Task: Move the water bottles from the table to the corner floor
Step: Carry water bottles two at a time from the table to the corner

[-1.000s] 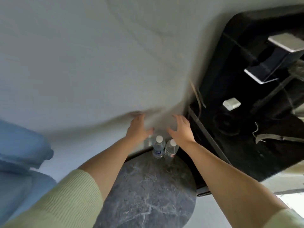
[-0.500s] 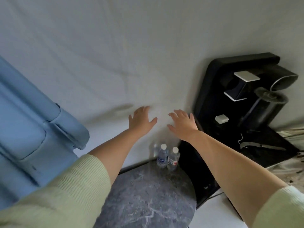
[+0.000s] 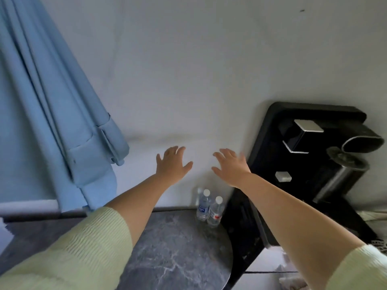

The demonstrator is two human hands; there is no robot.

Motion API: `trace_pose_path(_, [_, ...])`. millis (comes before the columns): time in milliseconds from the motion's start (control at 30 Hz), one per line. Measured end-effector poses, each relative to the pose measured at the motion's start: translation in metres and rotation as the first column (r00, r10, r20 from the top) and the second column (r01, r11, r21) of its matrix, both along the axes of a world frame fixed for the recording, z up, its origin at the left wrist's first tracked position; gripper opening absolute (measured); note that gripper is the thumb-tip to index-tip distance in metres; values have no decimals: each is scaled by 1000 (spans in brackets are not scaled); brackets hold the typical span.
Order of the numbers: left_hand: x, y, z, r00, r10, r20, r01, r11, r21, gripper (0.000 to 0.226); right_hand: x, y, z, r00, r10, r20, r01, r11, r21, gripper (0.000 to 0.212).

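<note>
Both hands, left (image 3: 171,164) and right (image 3: 230,166), have been raised higher above the water bottles (image 3: 208,208); fingers spread wide, nothing held.

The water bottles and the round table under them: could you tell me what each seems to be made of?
Water bottles: likely clear plastic, see-through walls, white caps, printed labels. Round table: top looks like dark grey marble or a marble-look surface, white veining, dull sheen.

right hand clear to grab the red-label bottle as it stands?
Probably yes. The right hand is open, holding nothing, in the air above the red-label bottle. Nothing lies between them. The blue-label bottle stands close on its left, the black machine to its right.
</note>
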State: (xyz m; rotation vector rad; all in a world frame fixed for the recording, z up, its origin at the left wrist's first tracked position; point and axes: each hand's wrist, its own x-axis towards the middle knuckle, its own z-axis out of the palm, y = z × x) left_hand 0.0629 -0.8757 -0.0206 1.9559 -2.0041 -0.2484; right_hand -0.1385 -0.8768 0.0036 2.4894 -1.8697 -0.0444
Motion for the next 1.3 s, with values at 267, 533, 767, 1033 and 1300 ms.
trace_pose_path(267, [3, 104, -13, 986, 163, 17, -164, 985, 60, 61, 26, 42, -12, 969, 243, -43, -241, 969, 48, 54])
trace_pose_path(533, [135, 261, -1, 855, 512, 83, -516, 856, 34, 62, 167, 125, -18, 849, 527, 34, -528, 844, 94, 53])
trace_pose_path(767, [227, 435, 1, 676, 728, 114, -736, 675, 54, 60, 313, 254, -20, 664, 746, 52, -747, 657, 104, 53])
trace_pose_path(1033, [310, 656, 6, 322, 942, 91, -944, 313, 100, 52, 442, 449, -36, 326, 941, 85, -941, 315, 125, 50])
trace_pose_path(1300, [345, 776, -3, 98, 994, 53, -991, 92, 100, 56, 532, 557, -39, 70, 995, 70, -993, 63, 101, 49])
